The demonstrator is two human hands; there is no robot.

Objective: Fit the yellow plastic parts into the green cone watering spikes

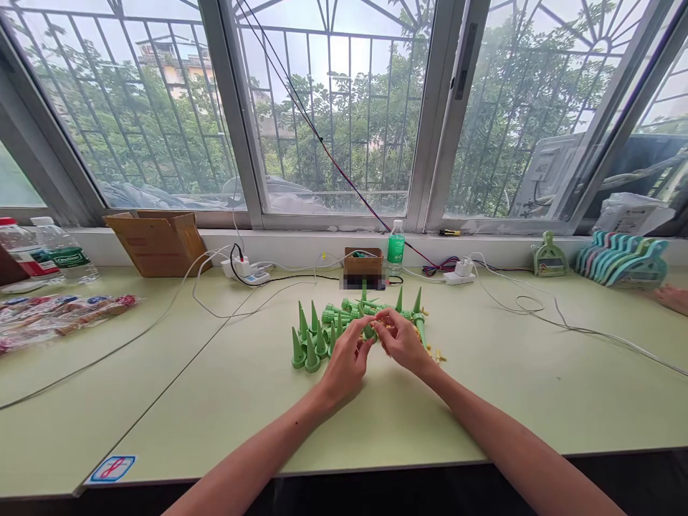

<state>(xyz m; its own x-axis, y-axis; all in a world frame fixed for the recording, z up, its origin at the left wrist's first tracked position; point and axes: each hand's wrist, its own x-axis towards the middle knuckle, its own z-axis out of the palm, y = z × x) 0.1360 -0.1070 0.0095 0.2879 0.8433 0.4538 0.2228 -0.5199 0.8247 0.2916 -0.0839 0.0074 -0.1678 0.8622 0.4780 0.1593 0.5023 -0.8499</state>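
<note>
Table, green cone between fingertips.

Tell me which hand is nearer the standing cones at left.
Left. The left hand, pinching a green piece, sits just right of the standing cones; the right hand is further right, past it.

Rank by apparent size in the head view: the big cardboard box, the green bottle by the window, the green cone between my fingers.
1. cardboard box, clearly largest.
2. green bottle.
3. green cone in the left hand, smallest; fingers hide part of it, so its margin below the bottle is unsure.
</note>
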